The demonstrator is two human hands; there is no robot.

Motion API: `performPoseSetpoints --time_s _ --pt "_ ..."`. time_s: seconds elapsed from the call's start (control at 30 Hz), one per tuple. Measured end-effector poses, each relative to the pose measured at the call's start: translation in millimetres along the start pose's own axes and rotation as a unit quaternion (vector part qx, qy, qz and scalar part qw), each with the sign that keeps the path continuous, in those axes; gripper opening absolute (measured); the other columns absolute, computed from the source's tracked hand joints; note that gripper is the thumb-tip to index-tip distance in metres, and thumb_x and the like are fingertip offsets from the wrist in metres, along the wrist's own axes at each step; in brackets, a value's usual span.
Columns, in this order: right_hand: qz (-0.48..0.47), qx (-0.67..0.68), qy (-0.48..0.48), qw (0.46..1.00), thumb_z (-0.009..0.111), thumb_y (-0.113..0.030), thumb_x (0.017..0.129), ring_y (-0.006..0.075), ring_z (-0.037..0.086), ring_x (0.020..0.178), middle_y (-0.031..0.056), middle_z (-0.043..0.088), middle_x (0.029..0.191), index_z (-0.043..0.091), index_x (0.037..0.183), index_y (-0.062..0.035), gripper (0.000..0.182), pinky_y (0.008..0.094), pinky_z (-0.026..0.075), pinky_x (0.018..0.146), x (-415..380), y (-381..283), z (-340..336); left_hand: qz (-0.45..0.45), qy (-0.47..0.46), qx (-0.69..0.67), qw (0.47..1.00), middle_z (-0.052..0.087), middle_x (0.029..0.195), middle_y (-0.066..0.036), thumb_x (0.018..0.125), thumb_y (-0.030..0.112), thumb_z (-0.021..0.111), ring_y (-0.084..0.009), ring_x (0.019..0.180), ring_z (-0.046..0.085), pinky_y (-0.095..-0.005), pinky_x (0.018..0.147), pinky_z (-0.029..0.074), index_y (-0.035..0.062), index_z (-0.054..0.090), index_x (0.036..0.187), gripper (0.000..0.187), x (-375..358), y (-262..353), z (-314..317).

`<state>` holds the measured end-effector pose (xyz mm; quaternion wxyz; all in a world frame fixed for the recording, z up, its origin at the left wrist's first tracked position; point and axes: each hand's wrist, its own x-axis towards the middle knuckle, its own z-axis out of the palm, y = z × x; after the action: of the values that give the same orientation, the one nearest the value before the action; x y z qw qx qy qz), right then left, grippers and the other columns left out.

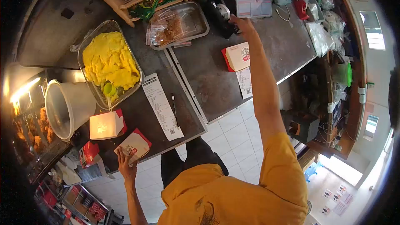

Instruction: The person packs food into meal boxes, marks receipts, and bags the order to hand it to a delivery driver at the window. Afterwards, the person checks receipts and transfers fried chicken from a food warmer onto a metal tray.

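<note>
My left hand [126, 161] grips the near edge of a red and white box [138, 145] at the counter's front edge. Far forward, my right hand [242, 26] reaches to a black device [221, 21] with a white roll; its index finger is stretched out, and it appears to touch the device's right side. Below that hand lies another red and white box [237, 57], partly hidden by my forearm, over a printed receipt [245, 84]. A third box [104, 126] stands beside the one in my left hand. A long receipt [161, 106] and a pen [174, 109] lie between.
A clear tub of yellow food [109, 58] with a green scoop [109, 89] stands left, beside a white bucket [68, 106]. Farther back are a metal tray [200, 21] of small packets and a tablet-like screen [253, 4]. Plastic bags [318, 37] lie right; shelves line the back.
</note>
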<state>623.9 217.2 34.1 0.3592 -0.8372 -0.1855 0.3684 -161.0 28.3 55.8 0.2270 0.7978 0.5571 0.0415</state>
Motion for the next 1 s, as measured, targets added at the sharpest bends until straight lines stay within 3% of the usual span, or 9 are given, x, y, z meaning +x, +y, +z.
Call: performPoseSetpoints --time_s 0.23,0.33,0.43,0.6,0.63,0.73,0.9,0.93,1.0 --pt "-0.179 0.074 0.069 0.979 0.071 -0.042 0.09 0.0177 0.065 0.096 0.0041 0.073 0.097 0.078 0.102 -0.0159 0.029 0.0366 0.052 0.079 -52 52 -17 -0.017 0.002 0.007 1.0 0.036 0.157 -0.017 0.06 0.001 0.086 -0.0393 0.145 0.034 -0.0449 0.112 0.04 0.0155 0.071 0.11 0.055 5 16 -4" --pt "-0.12 -0.205 0.109 0.965 0.076 -0.04 0.084 0.0203 0.067 0.095 0.0062 0.074 0.097 0.08 0.091 -0.0166 0.025 0.037 0.053 0.078 -39 64 -19 -0.028 -0.005 0.007 1.0 0.036 0.157 -0.017 0.061 0.001 0.085 -0.0392 0.145 0.033 -0.0447 0.113 0.039 0.0165 0.071 0.111 0.054 3 13 -3" --pt "-0.216 -0.385 0.137 0.887 0.078 -0.039 0.079 0.0284 0.069 0.09 0.0122 0.073 0.094 0.079 0.087 -0.0156 0.024 0.0389 0.054 0.079 -21 63 -15 -0.001 0.006 0.013 1.0 0.036 0.157 -0.017 0.062 0.002 0.085 -0.0397 0.145 0.033 -0.0446 0.113 0.039 0.0176 0.071 0.113 0.055 2 8 0" --pt "-0.29 -0.5 0.267 0.771 0.076 -0.036 0.08 0.0378 0.069 0.08 0.013 0.073 0.084 0.079 0.088 -0.0168 0.021 0.0437 0.056 0.077 -13 73 -30 0.001 0.008 0.013 1.0 0.037 0.157 -0.017 0.066 0.007 0.085 -0.0406 0.144 0.035 -0.046 0.112 0.039 0.0212 0.071 0.117 0.055 1 13 -3" --pt "-0.195 -0.448 0.187 0.852 0.075 -0.036 0.081 0.0353 0.071 0.085 0.0091 0.075 0.09 0.08 0.092 -0.0191 0.02 0.044 0.056 0.078 2 76 -45 0.004 0.019 0.013 1.0 0.037 0.156 -0.017 0.067 0.008 0.085 -0.0408 0.143 0.035 -0.0462 0.112 0.039 0.0221 0.071 0.118 0.055 3 15 -6" --pt "-0.408 -0.256 0.143 0.865 0.067 -0.023 0.091 0.0269 0.074 0.078 0.0146 0.075 0.091 0.077 0.092 -0.0076 0.019 0.0379 0.057 0.07 -64 50 -58 0.011 0.022 0.017 1.0 0.046 0.149 -0.021 0.072 0.014 0.083 -0.0436 0.138 0.041 -0.0476 0.111 0.039 0.0261 0.069 0.123 0.053 8 18 -3" --pt "-0.154 -0.059 -0.151 0.975 0.069 -0.018 0.093 0.0131 0.068 0.079 0.0068 0.076 0.097 0.076 0.107 -0.0116 0.017 0.0306 0.054 0.07 -325 25 106 -0.023 0.054 0.039 0.998 0.04 0.154 -0.018 0.072 0.022 0.085 -0.0387 0.139 0.043 -0.0431 0.105 0.047 0.0286 0.066 0.128 0.06 -1 10 9" --pt "-0.244 -0.013 -0.217 0.945 0.072 -0.012 0.089 0.0121 0.068 0.081 0.0076 0.076 0.1 0.075 0.113 -0.013 0.024 0.0296 0.053 0.071 -358 53 144 -0.025 0.057 0.04 0.997 0.039 0.155 -0.017 0.071 0.023 0.086 -0.0384 0.139 0.042 -0.0427 0.104 0.048 0.0284 0.065 0.128 0.06 -5 9 9" --pt "-0.151 -0.041 -0.308 0.938 0.075 -0.015 0.086 0.0116 0.067 0.079 0.0108 0.075 0.093 0.065 0.13 -0.0111 0.045 0.0305 0.053 0.071 -436 59 211 -0.014 0.067 0.03 0.997 0.039 0.155 -0.017 0.071 0.024 0.086 -0.0377 0.14 0.041 -0.0419 0.103 0.049 0.028 0.065 0.128 0.061 -1 9 17"
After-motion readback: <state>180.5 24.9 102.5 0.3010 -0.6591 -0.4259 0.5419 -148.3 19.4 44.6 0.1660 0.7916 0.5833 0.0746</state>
